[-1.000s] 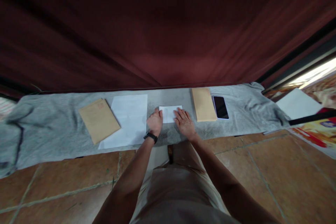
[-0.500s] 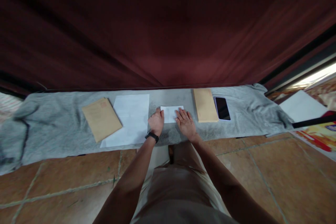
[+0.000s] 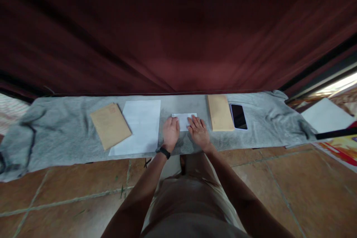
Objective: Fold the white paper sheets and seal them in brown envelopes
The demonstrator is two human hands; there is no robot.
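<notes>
A small folded white paper (image 3: 184, 119) lies on a grey cloth (image 3: 55, 134) spread over the floor. My left hand (image 3: 170, 132), with a black band on the wrist, rests flat on the paper's left end. My right hand (image 3: 199, 131) lies flat on its right end, fingers stretched out. Both hands cover the paper's near edge.
Left of my hands lie a larger white sheet (image 3: 139, 126) and a brown envelope (image 3: 111, 125). To the right lie another brown envelope (image 3: 220, 112) and a black phone (image 3: 238, 116). A dark red curtain (image 3: 178, 33) hangs behind. Tiled floor (image 3: 69, 189) is in front; more paper (image 3: 326, 116) lies far right.
My left hand has slid to the right, further onto the small paper. The view has shifted slightly. My right hand keeps its place on the paper.
</notes>
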